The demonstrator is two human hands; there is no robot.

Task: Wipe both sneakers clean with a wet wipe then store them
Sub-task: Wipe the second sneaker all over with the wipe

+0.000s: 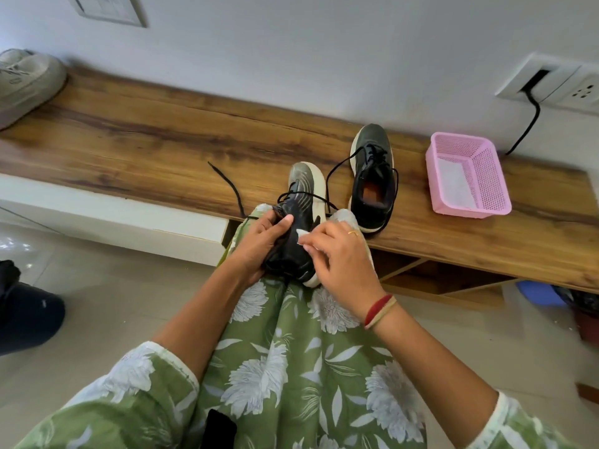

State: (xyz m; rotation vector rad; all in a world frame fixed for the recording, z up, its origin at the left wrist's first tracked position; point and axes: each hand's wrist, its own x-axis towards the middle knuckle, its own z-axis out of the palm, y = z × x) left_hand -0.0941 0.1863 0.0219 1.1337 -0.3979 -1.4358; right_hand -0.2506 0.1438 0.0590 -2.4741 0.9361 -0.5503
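Green floral lap (285, 351) nearest us — black sneaker (301, 202) rests on it, toe toward surface (146, 134). Our left hand (259, 244) grips soft collar; right hand (343, 264) pinches wet wipe (304, 234) against its side. Upper looks pliable, light — we judge firm sole safest hold. Upright on surface: second sneaker (372, 179).

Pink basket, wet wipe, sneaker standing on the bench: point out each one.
pink basket (489, 179), head view, on its mesh right wall.
wet wipe (302, 235), head view, on the white corner that shows.
sneaker on the bench (372, 142), head view, on its black toe.
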